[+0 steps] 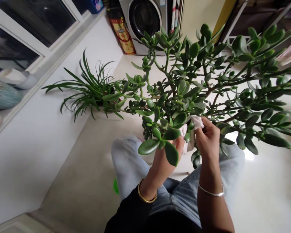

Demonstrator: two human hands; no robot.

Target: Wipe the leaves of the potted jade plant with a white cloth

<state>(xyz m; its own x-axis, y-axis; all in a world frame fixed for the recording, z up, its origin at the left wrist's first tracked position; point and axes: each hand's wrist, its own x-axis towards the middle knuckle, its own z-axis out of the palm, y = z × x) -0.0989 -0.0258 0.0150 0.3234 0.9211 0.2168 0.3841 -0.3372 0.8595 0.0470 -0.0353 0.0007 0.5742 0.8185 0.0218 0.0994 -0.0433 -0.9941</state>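
A large jade plant (169, 134) with thick green leaves spreads in front of me, its branches reaching far to the right. My right hand (208, 137) pinches a crumpled pale cloth or tissue (197, 123) among the lower leaves. On the other side of a small leaf, my left hand (177, 145) is closed on a whitish-pink piece of the same kind of material, partly covered by big leaves in front. Whether both hands hold one single piece, I cannot tell. The plant's pot is hidden under the foliage.
A spider-like grassy plant (94, 87) stands by the white wall (63, 129) at left. Behind are a washing machine (145, 19) and a red-yellow package (122, 32). A bluish vase (5, 94) lies on the windowsill. Something green (115, 186) shows beside my left leg.
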